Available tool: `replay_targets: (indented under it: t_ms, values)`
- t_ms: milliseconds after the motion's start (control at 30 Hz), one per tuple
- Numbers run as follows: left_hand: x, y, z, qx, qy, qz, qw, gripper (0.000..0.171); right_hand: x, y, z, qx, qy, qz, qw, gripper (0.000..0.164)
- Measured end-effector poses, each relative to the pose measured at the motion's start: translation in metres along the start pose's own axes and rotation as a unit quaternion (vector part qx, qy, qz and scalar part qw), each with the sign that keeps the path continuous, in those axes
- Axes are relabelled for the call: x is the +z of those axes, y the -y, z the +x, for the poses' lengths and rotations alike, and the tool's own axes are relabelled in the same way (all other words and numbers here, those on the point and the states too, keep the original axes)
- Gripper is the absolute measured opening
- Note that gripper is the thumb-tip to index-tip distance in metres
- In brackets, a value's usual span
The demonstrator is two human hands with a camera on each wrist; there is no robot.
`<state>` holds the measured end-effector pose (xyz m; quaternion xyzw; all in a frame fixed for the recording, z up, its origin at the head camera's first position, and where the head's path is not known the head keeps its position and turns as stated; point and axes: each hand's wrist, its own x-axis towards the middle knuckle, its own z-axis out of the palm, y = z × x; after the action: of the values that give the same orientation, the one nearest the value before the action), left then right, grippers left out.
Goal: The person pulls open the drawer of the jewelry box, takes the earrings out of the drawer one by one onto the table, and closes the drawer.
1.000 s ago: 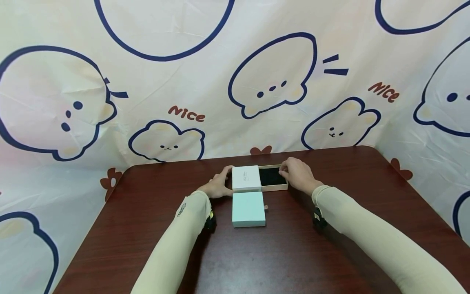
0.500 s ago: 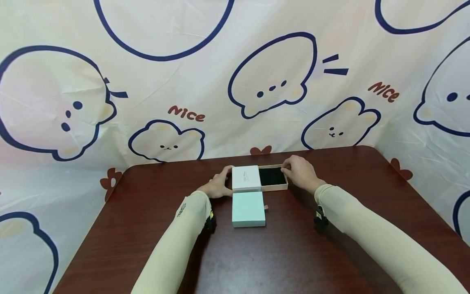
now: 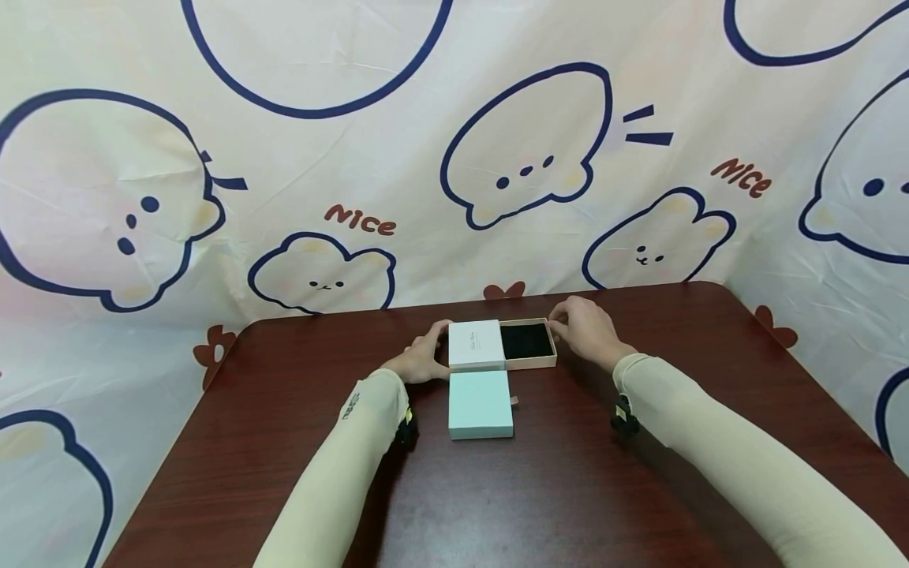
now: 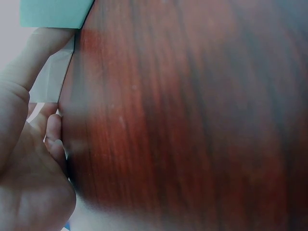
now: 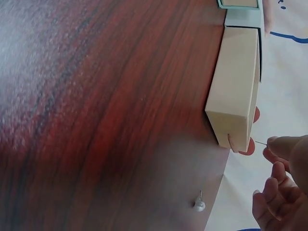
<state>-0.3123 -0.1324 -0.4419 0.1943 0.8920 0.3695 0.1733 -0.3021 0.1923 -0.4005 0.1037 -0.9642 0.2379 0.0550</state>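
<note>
My left hand (image 3: 422,356) grips the left end of a white drawer box sleeve (image 3: 474,345), thumb at the front edge. Its cream drawer (image 3: 531,364), lined with a black pad (image 3: 526,341), is pulled out to the right. At the drawer's right end, my right hand (image 3: 584,327) pinches a thin metal pin (image 5: 261,143) between thumb and finger; whatever it belongs to is hidden by the fingers. A small pearl stud earring (image 5: 199,205) lies on the table in the right wrist view. In front of the sleeve sits a mint-green box (image 3: 480,404).
A small ribbon tab (image 3: 514,401) sticks out from the mint-green box's right side. The dark red wooden table (image 3: 440,505) reaches back to a cartoon-printed cloth (image 3: 426,158), which also hangs along both sides.
My right hand has drawn back from over the drawer, moving a little right and away, so more of the black pad shows. The left hand and both boxes stay in place.
</note>
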Motion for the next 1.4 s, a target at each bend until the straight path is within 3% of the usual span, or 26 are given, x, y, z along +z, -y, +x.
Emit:
replay_targets:
  t_ms: [867,1400]
  values:
    - [0.000,0.000,0.001,-0.003,0.002,0.004,1.0000,0.093,-0.009,-0.012,0.002,0.008,-0.014,-0.010,1.000,0.019]
    - [0.000,-0.002,0.000,-0.004,0.005,0.002,1.0000,0.094,-0.012,-0.022,0.000,0.024,-0.002,-0.013,1.000,0.020]
